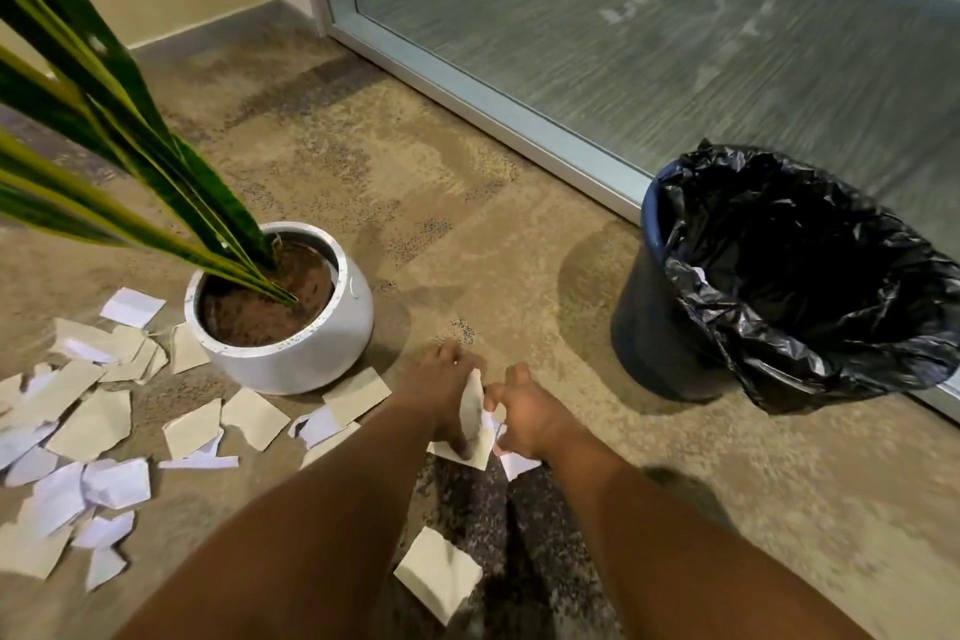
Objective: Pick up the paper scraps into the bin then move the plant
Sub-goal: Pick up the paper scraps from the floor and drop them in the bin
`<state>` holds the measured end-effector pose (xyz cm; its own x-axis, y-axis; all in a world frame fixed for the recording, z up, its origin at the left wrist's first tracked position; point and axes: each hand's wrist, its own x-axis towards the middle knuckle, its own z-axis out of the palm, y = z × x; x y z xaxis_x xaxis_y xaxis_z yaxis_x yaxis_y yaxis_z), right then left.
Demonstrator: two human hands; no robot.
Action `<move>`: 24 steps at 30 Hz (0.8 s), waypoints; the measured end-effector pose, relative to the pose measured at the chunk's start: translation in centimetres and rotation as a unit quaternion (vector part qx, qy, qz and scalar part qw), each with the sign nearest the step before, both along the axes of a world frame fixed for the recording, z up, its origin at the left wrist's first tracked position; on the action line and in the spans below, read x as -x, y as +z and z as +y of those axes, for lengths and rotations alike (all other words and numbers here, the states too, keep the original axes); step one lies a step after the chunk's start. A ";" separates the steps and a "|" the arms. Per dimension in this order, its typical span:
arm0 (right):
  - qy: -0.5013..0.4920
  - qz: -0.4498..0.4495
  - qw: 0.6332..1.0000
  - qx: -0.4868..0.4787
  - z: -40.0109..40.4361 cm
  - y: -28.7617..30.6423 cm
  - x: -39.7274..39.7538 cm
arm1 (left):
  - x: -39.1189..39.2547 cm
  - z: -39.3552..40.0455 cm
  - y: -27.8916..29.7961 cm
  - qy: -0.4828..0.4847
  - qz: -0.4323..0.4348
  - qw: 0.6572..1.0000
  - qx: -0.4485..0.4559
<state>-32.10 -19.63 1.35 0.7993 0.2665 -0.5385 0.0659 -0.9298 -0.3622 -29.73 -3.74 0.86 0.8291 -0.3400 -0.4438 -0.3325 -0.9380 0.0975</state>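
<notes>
Left of the white pot (291, 327) (it holds the plant (104, 130)) lie many paper scraps (78, 431). Right of the pot, the left hand (441, 390) and right hand (524, 418) both pinch scraps. Far right of the pot stands the bin (644, 327).

White and cream paper scraps (98, 424), white pot (311, 353), yellow-edged green leaves (130, 156), black-lined blue bin (641, 307), mottled beige carpet (415, 182).
</notes>
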 end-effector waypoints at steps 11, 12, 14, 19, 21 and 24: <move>-0.018 -0.009 1.000 0.006 0.6 -0.5 0.2 | 0.9 -0.4 0.0 0.124 0.130 0.979 0.095; -0.023 -0.012 1.000 0.002 0.6 -0.6 0.2 | 1.0 -0.4 0.0 0.120 0.128 0.981 0.080; -0.052 -0.018 0.998 -0.007 0.7 -0.5 0.2 | 1.3 -0.3 0.0 0.115 0.122 0.984 0.061; -0.122 0.011 0.992 -0.024 1.0 -0.1 -0.2 | 1.4 -0.2 -0.2 0.140 0.091 0.984 0.061; -0.132 0.012 0.991 -0.025 1.0 0.1 -0.1 | 1.4 -0.1 -0.3 0.142 0.081 0.984 0.065; -0.169 0.013 0.985 -0.029 0.8 0.4 -0.2 | 1.4 0.2 -0.2 0.141 0.087 0.985 0.051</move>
<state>-31.95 -18.84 1.80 0.8334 0.0178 -0.5525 -0.2549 -0.8745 -0.4127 -31.18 -3.49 0.71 0.8115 -0.1584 -0.5625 -0.0311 -0.9729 0.2291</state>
